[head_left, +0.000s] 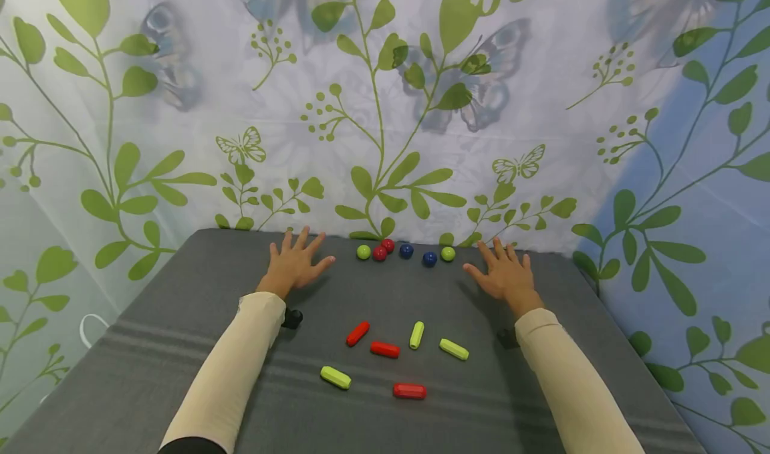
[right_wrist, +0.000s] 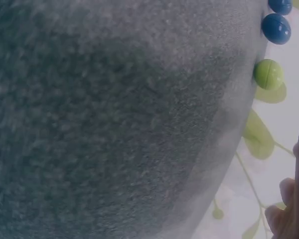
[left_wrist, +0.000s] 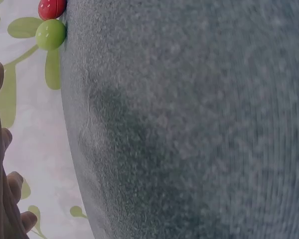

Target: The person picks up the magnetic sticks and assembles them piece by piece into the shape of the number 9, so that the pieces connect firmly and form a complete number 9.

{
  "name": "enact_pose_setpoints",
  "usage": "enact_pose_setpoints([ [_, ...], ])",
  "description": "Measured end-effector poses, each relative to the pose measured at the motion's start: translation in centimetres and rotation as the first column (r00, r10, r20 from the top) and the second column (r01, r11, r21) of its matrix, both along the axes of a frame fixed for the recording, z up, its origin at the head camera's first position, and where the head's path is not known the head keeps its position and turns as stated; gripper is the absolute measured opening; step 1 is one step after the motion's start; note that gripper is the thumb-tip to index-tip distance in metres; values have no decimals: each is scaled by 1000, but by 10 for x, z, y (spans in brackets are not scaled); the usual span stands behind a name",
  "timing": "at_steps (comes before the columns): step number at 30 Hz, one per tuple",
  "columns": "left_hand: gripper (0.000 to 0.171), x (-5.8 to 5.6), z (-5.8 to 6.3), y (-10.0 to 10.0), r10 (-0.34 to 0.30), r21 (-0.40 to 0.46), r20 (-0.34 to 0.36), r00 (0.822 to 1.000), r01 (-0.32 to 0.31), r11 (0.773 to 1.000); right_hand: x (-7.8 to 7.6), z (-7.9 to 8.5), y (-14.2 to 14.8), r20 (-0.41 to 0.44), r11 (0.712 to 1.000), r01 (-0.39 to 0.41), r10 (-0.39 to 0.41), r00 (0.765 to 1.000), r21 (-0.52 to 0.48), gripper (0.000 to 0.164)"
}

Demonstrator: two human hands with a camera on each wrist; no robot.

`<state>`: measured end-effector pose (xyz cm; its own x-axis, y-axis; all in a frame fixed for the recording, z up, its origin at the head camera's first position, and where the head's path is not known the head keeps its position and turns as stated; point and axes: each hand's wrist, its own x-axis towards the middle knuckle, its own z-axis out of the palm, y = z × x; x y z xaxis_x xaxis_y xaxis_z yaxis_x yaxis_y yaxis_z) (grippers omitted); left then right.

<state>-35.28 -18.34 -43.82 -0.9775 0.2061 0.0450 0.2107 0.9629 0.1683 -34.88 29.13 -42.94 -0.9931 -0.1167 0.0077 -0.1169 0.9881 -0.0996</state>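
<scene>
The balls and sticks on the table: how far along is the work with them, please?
Possibly done: the six balls sit in a loose row near the far edge of the table. In hand: nothing; left hand and right hand are spread and empty. Possibly left: the six red and yellow-green sticks, lying scattered at mixed angles.

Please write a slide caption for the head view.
Outspread left hand and right hand flank six balls, beyond six red and yellow-green sticks.
</scene>
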Motion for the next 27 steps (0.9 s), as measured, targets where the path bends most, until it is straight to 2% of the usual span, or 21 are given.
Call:
enact_pose_setpoints([
  [3,81,2,1,0,9,-5,5,1000,-9,1000,-3,3,-7,1,1000,-17,17,1000,16,89],
  [6,80,7,3,9,-3,-34,-7,1000,3,999,-7,7,-17,-3,999,-46,46,999,17,85],
  [9,76,15,7,31,-58,-106,-45,997,53,993,-13,8,-27,-13,995,-96,96,995,12,78],
  [11,72,24,11,53,-120,-170,-68,990,107,980,-18,7,-35,-8,991,-131,131,991,5,72],
  [14,63,43,18,94,-251,-261,-84,964,222,939,-25,6,-46,4,985,-172,172,985,-9,65],
  [18,61,67,27,148,-437,-356,-64,897,388,850,-32,8,-56,20,982,-188,189,982,-11,60],
  [19,62,72,28,159,-470,-369,-55,881,420,829,-34,8,-58,23,983,-185,185,983,-9,59],
  [21,63,78,31,176,-507,-385,-29,861,458,801,-37,10,-62,30,983,-182,182,983,-3,59],
  [23,62,83,31,189,-512,-392,7,859,473,789,-39,11,-63,43,985,-174,174,984,0,58],
  [27,55,85,25,205,-487,-432,75,870,468,770,-42,10,-62,62,984,-176,175,983,10,58],
])
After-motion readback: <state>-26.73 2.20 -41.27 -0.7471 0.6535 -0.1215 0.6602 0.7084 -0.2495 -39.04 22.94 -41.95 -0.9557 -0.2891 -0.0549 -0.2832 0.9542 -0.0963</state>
